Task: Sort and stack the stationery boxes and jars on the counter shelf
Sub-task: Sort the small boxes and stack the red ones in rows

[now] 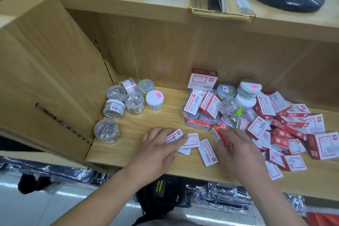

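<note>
Left hand [159, 147] fingers straight, close together, pressing flat on small white-and-red cardboard boxes [193, 142]. Right hand [238, 152] pinches one red cardboard box [224, 139]. Clear plastic jars [128, 100] grouped left on wooden shelf [146, 123]. Mixed heap [286, 128] on the right unsorted. Judged early; nothing stacked.

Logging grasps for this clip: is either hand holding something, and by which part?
The right hand grips a small red box across its long sides. The left hand holds nothing; its straight fingers rest on white boxes.
</note>
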Demonstrator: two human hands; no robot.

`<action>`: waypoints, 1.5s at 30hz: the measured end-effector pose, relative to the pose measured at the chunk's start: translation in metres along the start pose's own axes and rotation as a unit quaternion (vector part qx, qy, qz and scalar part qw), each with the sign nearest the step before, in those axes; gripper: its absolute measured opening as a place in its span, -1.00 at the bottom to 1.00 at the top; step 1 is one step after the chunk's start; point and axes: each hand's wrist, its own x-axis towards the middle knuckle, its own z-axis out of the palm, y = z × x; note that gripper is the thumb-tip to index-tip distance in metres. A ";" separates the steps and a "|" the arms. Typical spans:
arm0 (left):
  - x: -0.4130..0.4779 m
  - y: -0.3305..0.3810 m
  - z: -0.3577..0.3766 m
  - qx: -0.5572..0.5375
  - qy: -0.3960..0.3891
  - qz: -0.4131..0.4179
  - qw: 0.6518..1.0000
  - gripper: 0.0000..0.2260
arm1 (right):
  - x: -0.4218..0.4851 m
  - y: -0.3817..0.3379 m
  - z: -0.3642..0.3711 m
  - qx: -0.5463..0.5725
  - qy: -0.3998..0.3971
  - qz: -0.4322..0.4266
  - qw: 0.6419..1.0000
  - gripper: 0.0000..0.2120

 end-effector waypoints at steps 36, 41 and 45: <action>0.165 0.317 0.113 -0.146 0.006 0.087 0.986 -0.58 | -0.057 0.251 -0.191 0.120 0.144 0.188 0.964 -0.61; 0.168 0.344 0.156 -0.042 -0.085 0.168 0.981 -0.52 | -0.049 0.291 -0.199 0.068 0.123 0.230 0.963 -0.64; 0.172 0.358 0.186 0.029 -0.097 0.137 0.985 -0.42 | -0.051 0.315 -0.191 0.038 0.086 0.238 0.967 -0.62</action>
